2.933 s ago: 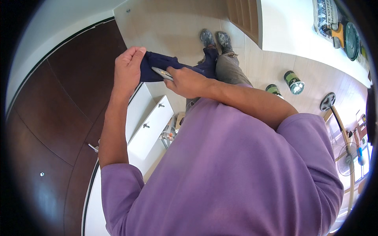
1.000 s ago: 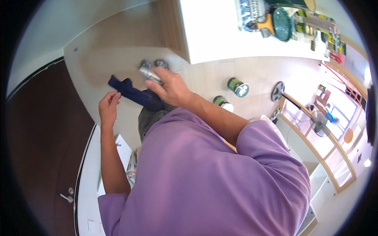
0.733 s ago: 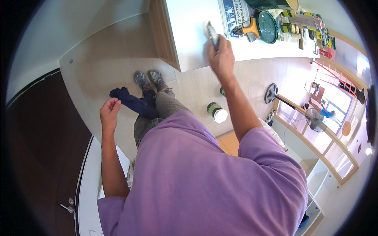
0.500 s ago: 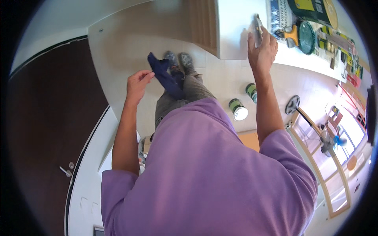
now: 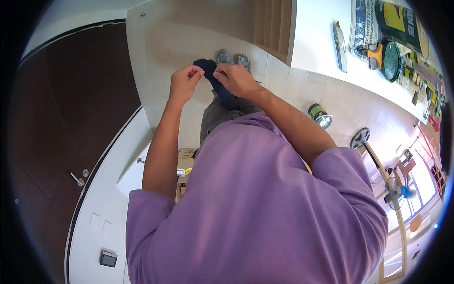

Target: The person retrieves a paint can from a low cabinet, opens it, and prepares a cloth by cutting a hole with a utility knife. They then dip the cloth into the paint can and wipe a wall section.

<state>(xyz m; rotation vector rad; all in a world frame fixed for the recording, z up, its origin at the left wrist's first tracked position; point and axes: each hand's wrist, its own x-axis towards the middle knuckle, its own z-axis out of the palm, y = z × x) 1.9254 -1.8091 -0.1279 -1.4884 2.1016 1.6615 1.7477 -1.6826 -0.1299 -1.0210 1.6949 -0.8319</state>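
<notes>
A long strip of dark blue cloth (image 5: 224,96), knobby at its top end, hangs in front of my legs. My left hand (image 5: 184,85) pinches the cloth at its upper left edge between thumb and fingertips. On the opposite side my right hand (image 5: 236,81) has its fingers curled and pressed together at the cloth's right edge. The exact grip there is partly hidden. A utility knife (image 5: 339,46) lies on the white cabinet top (image 5: 316,40), away from both hands.
On the cabinet top are a large green can (image 5: 399,26), a round green lid (image 5: 391,60), an orange-handled brush (image 5: 375,54) and newspaper (image 5: 365,23). A green tin (image 5: 319,116) stands on the floor. A dark door (image 5: 75,109) is at left, a fan (image 5: 393,190) at right.
My right hand has left the utility knife on the cabinet top and come left to the cloth. The left hand keeps its pinch on the cloth.
</notes>
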